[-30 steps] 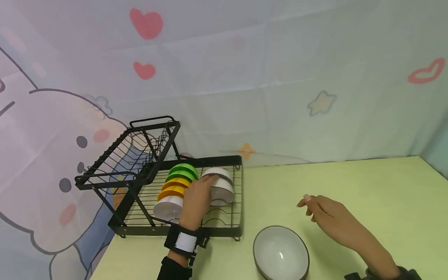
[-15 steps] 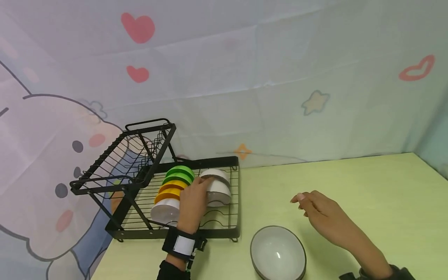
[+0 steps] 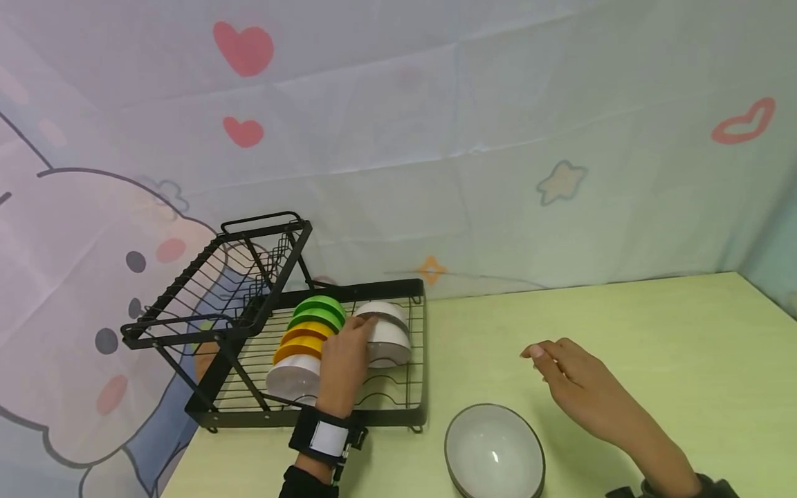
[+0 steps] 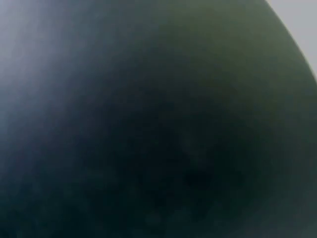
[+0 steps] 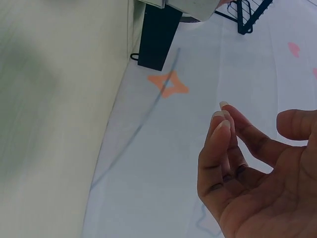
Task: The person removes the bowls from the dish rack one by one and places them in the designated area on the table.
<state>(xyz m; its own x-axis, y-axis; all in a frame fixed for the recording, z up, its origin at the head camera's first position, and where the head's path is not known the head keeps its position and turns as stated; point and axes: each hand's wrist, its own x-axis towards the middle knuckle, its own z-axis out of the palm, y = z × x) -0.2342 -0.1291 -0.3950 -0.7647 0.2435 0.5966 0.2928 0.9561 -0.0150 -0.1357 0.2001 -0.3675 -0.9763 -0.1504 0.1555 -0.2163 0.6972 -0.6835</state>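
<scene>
My left hand (image 3: 345, 356) reaches into the lower tier of the black dish rack (image 3: 398, 417). Its fingers hold the left edge of a white bowl (image 3: 389, 340) that stands on its side behind the wrist, against another white bowl (image 3: 381, 308); the thumb is hidden. In the left wrist view a dark, blurred, rounded surface (image 4: 158, 119) fills nearly everything. Over the table at right, my right hand (image 3: 582, 387) hovers with nothing in it, fingers loosely bent, as the right wrist view also shows. Between the hands, stacked white bowls with dark rims (image 3: 495, 449) sit upright.
Left of the left hand, a row of tilted bowls fills the rack: green bowls (image 3: 316, 315), yellow bowls (image 3: 301, 344) and a white bowl (image 3: 292, 379). The rack's raised upper tier (image 3: 214, 283) slants above on the left. A printed cloth (image 3: 398, 173) hangs behind the table (image 3: 654, 332).
The head view has shifted slightly, so everything sits a little further left in it. Both hands keep nearly the same places and the bowls stay put.
</scene>
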